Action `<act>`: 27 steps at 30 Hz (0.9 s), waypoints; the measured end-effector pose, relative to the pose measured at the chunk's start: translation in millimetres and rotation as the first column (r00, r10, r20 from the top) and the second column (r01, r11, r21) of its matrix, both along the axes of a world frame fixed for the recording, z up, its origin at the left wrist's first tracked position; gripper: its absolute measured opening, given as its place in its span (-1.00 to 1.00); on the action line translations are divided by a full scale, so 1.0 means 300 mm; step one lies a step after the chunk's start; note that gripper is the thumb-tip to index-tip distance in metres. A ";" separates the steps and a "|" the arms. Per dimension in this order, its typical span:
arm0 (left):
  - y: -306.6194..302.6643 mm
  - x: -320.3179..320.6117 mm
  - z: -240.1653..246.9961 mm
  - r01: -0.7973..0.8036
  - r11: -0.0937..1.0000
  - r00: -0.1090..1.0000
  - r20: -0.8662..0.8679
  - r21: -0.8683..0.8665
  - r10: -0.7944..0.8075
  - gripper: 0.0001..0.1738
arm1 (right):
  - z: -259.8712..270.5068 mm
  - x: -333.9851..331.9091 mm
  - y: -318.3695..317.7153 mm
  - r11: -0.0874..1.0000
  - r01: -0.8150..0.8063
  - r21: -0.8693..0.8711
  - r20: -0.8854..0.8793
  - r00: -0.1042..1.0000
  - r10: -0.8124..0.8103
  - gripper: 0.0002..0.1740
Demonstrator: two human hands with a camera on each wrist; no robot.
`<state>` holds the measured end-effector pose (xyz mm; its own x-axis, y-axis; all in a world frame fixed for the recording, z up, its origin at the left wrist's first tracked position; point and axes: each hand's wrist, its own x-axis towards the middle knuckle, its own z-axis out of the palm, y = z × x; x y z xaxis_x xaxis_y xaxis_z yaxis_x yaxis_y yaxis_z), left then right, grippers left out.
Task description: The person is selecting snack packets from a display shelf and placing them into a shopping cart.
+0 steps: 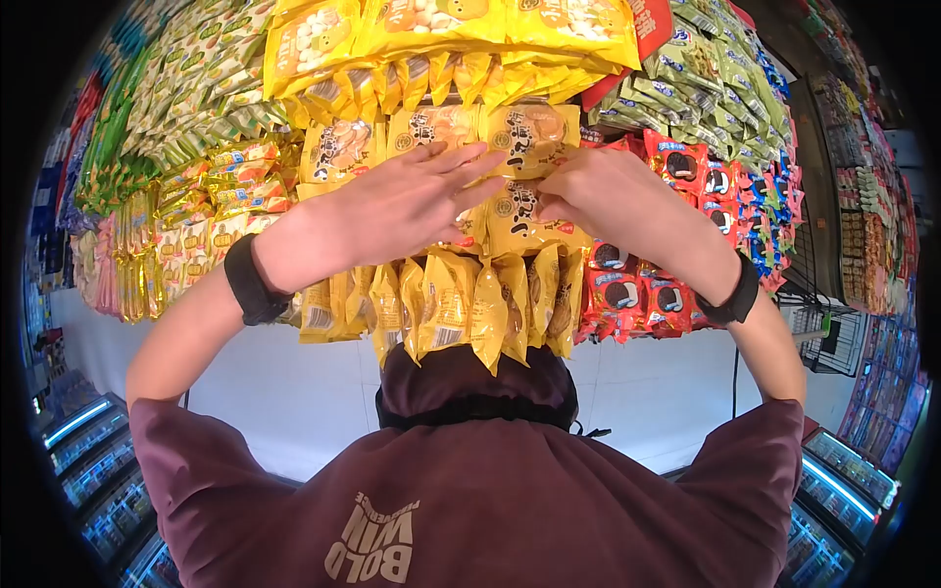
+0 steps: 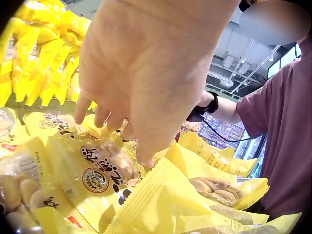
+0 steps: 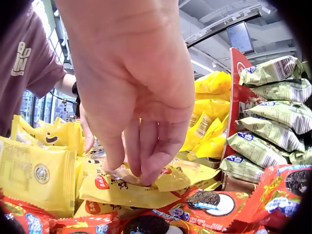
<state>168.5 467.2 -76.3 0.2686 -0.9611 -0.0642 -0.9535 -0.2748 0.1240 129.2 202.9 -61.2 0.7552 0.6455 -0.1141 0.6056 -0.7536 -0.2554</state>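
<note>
My left hand (image 1: pixel 392 201) is spread above the yellow biscuit packets (image 1: pixel 426 127) in the middle of the display. In the left wrist view that hand (image 2: pixel 141 73) points down, its thumb tip at a packet (image 2: pixel 105 170) with a clear window; its other fingertips are partly hidden. To the right, my right hand (image 1: pixel 622 196) bends down over the same rows. The right wrist view shows this hand (image 3: pixel 136 92) with thumb and fingers pinching at a yellow packet (image 3: pixel 126 192) that lies flat among others.
Red cookie packets (image 1: pixel 618 294) lie to the right, green packets (image 1: pixel 706 78) behind a red divider (image 3: pixel 237 97). More snack packets (image 1: pixel 235 186) fill the left. Upright yellow packets (image 1: pixel 446 304) line the near edge, and larger yellow bags (image 1: pixel 431 24) stand at the back.
</note>
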 end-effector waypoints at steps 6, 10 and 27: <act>-0.012 0.006 -0.003 0.035 0.998 0.999 0.002 0.049 -0.036 -0.20 | -0.033 0.014 -0.006 0.999 -0.037 0.039 -0.010 0.999 0.037 -0.59; -0.019 0.009 0.011 0.039 0.996 0.999 -0.025 0.078 -0.037 -0.20 | -0.019 0.036 0.004 0.995 -0.005 0.103 -0.091 0.996 0.015 -0.52; -0.012 0.037 -0.009 0.019 0.997 0.997 -0.082 0.073 -0.013 0.01 | -0.038 0.043 0.016 0.984 0.084 0.160 -0.065 0.995 -0.074 -0.36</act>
